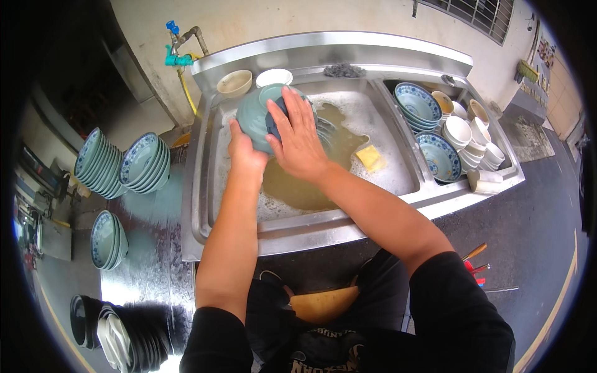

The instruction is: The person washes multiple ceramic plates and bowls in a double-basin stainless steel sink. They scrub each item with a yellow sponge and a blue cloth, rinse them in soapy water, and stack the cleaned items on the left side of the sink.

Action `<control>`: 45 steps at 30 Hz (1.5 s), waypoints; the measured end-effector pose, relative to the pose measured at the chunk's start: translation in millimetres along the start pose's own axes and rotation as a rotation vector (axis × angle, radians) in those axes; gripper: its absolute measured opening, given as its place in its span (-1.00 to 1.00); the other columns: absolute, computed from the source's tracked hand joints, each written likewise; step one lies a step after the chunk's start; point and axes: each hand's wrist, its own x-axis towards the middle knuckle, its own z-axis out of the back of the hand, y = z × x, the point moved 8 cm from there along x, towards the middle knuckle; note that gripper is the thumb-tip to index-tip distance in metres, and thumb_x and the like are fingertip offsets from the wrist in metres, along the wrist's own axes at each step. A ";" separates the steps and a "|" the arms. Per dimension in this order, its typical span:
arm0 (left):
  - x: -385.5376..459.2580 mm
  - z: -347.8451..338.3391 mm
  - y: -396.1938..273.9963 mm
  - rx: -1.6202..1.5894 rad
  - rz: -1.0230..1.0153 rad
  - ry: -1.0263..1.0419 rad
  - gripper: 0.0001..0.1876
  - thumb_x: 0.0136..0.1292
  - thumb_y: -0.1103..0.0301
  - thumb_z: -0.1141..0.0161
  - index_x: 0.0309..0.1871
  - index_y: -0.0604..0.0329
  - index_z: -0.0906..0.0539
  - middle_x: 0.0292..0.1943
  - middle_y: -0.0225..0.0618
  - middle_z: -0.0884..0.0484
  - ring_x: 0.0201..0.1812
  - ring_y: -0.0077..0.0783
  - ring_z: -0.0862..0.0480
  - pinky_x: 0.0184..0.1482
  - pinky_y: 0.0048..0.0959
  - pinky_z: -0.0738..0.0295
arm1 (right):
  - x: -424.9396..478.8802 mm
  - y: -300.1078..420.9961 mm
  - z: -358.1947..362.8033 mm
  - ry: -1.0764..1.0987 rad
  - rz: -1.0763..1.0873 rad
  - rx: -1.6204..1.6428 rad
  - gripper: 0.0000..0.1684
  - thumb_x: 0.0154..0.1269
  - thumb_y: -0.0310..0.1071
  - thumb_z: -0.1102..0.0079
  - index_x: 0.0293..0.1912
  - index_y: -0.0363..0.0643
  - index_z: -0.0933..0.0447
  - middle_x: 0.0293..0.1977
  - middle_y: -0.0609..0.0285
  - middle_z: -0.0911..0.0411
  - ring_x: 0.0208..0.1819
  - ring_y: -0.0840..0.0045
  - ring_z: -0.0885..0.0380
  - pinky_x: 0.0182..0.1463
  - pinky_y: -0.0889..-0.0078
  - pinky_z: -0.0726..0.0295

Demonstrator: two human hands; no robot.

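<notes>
A pale green bowl (252, 116) is tilted over the left basin of a stainless steel sink (289, 228), its underside and foot ring facing up. My left hand (246, 150) grips it at the near left side, with the thumb on its outer wall. Pressed flat under the fingers of my right hand (298, 140) is a dark scouring pad (272, 123), which lies against the bowl's outside. Below, murky water with foam (298, 193) fills the basin. Part of another dish (326, 133) shows in the water. A yellow sponge (371, 158) floats in the foam to the right.
Blue-patterned bowls (417, 105) and white cups (459, 130) crowd the right basin. Stacked bowls (147, 163) and black dishes (140, 340) stand on the left table. A beige bowl (234, 84), a white bowl (274, 78) and steel wool (345, 71) line the back ledge, near a tap (186, 39).
</notes>
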 end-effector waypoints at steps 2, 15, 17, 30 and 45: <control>-5.9 -2.7 0.0 0.074 -0.043 -0.080 -0.38 0.72 -0.15 0.17 0.44 0.22 -0.50 0.35 -0.18 -0.62 0.30 -0.14 -0.66 0.30 -0.12 -0.61 | 2.2 -1.4 2.0 -0.015 0.030 -0.039 -0.14 0.40 -0.35 -0.34 0.57 -0.14 -0.16 0.60 -0.16 -0.04 0.62 -0.15 -0.04 0.65 -0.27 -0.05; -33.7 -33.2 0.3 0.541 -0.128 -0.003 -0.38 0.59 -0.14 -0.18 0.26 0.36 -0.62 0.16 -0.14 -0.70 0.08 -0.31 -0.70 0.16 -0.22 -0.64 | -0.9 -97.5 9.5 -0.043 -0.660 0.589 -0.32 0.38 -0.08 -0.53 0.31 -0.20 -0.48 0.07 0.15 -0.64 0.06 0.50 -0.62 0.15 0.36 -0.64; -29.8 -30.6 -0.1 0.526 -0.121 -0.004 -0.35 0.59 -0.15 -0.18 0.31 0.37 -0.60 0.20 -0.10 -0.70 0.12 -0.26 -0.72 0.19 -0.21 -0.65 | -3.2 -105.7 7.2 0.021 -0.695 0.613 -0.33 0.38 -0.07 -0.52 0.30 -0.19 -0.49 0.08 0.16 -0.63 0.06 0.52 -0.62 0.16 0.37 -0.64; -14.3 -12.1 3.7 0.418 0.011 0.010 -0.27 0.55 -0.22 -0.19 0.41 0.32 -0.50 0.30 -0.08 -0.65 0.22 -0.13 -0.72 0.24 -0.04 -0.66 | -3.0 -96.3 11.5 0.175 -0.559 0.731 -0.26 0.36 -0.07 -0.54 0.40 -0.11 -0.47 0.20 0.13 -0.59 0.21 0.40 -0.58 0.29 0.27 -0.58; -27.4 -26.5 -1.2 0.472 -0.068 0.003 -0.32 0.58 -0.17 -0.18 0.38 0.34 -0.54 0.25 -0.08 -0.68 0.20 -0.17 -0.72 0.25 -0.08 -0.65 | -11.6 -120.2 10.1 -0.093 -0.671 0.347 -0.11 0.41 0.09 -0.43 0.43 -0.30 -0.31 0.24 -0.23 -0.53 0.26 0.01 -0.54 0.37 0.07 -0.50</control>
